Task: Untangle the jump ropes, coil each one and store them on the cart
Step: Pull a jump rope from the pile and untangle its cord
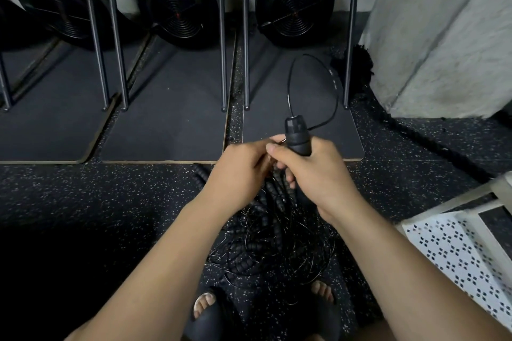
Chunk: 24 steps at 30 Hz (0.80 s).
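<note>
1. Gripping black ribbed plastic jump-rope handle (297, 137) upright in right hand (321, 174).
2. Pinching thin wire (280, 142) beside it with left hand (242, 173).
3. Below: tangled heap of black ropes (273, 243) on speckled floor (110, 202), beside white perforated cart (457, 243).

This is a gym. Beyond the left hand (241, 171) and right hand (313, 171), black fan-flywheel housings (177, 3) of rowing machines stood on end rise with their steel rails (221, 36) from dark boards (166, 124) along the wall. Speckled black rubber floor (110, 202) spreads on either side of the hands, a thick battle rope (415, 141) lies off to the right by a concrete pillar (443, 36), and a tangle of jump ropes (271, 246) lies beneath them, with one handle (297, 135) gripped in the right hand.
</note>
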Each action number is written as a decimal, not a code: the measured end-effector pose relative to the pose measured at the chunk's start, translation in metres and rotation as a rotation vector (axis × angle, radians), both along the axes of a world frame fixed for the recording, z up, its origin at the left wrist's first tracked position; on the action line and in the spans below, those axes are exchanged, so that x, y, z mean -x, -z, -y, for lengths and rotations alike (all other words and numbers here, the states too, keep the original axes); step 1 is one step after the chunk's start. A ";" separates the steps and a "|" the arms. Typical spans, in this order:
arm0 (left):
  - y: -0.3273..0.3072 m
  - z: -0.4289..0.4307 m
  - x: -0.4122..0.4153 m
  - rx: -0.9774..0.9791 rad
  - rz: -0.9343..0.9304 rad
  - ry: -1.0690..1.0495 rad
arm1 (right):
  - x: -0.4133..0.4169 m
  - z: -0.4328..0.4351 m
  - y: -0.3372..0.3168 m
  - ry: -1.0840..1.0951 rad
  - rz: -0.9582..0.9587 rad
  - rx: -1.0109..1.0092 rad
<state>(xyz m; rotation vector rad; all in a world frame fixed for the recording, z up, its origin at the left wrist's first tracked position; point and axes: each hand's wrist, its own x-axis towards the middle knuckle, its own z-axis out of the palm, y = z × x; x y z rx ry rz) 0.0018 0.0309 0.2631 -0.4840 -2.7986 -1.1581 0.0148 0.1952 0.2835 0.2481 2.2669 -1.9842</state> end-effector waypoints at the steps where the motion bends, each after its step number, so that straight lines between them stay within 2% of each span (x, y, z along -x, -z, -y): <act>1: 0.000 0.000 0.000 -0.001 -0.009 0.002 | 0.001 0.000 -0.002 0.026 -0.016 -0.001; 5: 0.006 0.001 0.002 -0.008 0.011 0.036 | 0.002 -0.006 -0.012 0.036 -0.043 -0.068; 7: 0.009 0.002 0.002 -0.019 0.036 0.049 | 0.000 -0.008 -0.021 0.034 -0.068 -0.028; 15: 0.008 0.006 0.003 0.039 0.120 0.024 | 0.005 -0.047 -0.061 0.209 -0.226 0.510; 18: 0.010 0.008 0.003 0.060 0.161 0.020 | 0.008 -0.063 -0.065 0.260 -0.228 0.670; 21: 0.007 0.006 0.003 0.056 0.160 0.024 | 0.010 -0.067 -0.061 0.255 -0.175 0.691; 24: 0.006 0.004 0.002 0.036 0.123 0.028 | 0.008 -0.052 -0.050 0.169 -0.056 0.589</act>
